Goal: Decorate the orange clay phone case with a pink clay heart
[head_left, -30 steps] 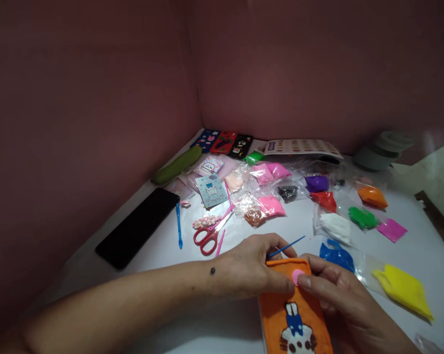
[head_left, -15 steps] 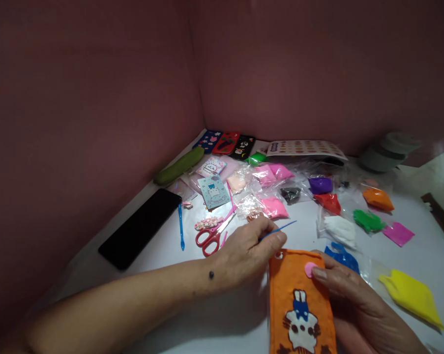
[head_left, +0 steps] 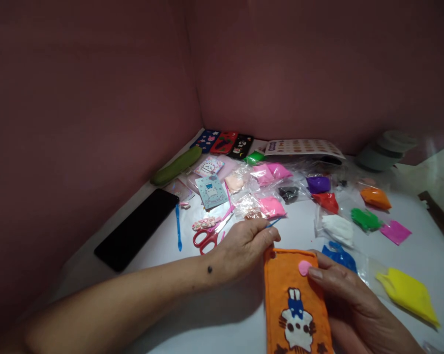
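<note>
An orange clay-covered case (head_left: 275, 295) bears an upside-down white cat figure in blue. Near its top right corner sits a pink round piece (head_left: 304, 268). My right hand (head_left: 349, 295) grips the case along its right edge, thumb beside the pink piece. At the top left corner of the case, my left hand (head_left: 246, 248) is closed around a thin blue tool (head_left: 276, 222), whose tip sticks out past the fingers.
Red scissors (head_left: 206, 240), a black phone (head_left: 136, 230) and a blue stick (head_left: 178, 228) lie left. Behind are a green cucumber-like object (head_left: 176, 166) and decorated cases (head_left: 224, 142). Bagged clay, including yellow (head_left: 411, 295) and white (head_left: 338, 228), spreads right. A jar (head_left: 386, 150) stands at the back.
The view has shifted slightly. The blue tool has tilted and less of it shows past my left fingers, which are now nearer the case's corner. My right hand keeps its hold.
</note>
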The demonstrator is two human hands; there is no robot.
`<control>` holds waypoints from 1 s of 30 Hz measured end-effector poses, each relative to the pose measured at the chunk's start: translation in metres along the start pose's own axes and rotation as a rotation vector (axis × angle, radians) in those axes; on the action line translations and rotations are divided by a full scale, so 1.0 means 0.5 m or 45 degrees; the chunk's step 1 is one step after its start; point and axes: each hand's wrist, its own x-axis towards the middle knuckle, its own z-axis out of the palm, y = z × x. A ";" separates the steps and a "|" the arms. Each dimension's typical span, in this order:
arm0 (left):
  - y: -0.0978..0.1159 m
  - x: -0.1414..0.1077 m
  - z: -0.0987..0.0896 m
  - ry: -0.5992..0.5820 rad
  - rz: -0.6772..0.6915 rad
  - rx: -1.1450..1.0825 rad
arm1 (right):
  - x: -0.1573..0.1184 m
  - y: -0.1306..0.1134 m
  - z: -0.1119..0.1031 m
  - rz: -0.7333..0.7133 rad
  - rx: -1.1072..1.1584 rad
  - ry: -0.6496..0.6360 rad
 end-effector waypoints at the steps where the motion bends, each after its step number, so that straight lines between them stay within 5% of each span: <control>1: -0.001 0.000 0.000 -0.028 -0.012 -0.003 | 0.000 0.001 -0.004 0.001 0.009 0.038; 5: -0.008 0.001 0.001 -0.113 -0.074 -0.044 | -0.002 0.003 -0.014 0.008 0.018 0.139; 12: -0.016 0.005 0.006 -0.147 -0.120 -0.178 | 0.004 -0.004 -0.001 -0.036 -0.050 -0.175; 18: -0.020 0.016 -0.003 -0.139 -0.056 -0.108 | 0.005 -0.006 0.003 -0.073 -0.126 -0.253; 30: -0.042 0.018 0.000 -0.112 -0.001 0.215 | -0.018 -0.027 -0.004 -0.405 -0.586 0.146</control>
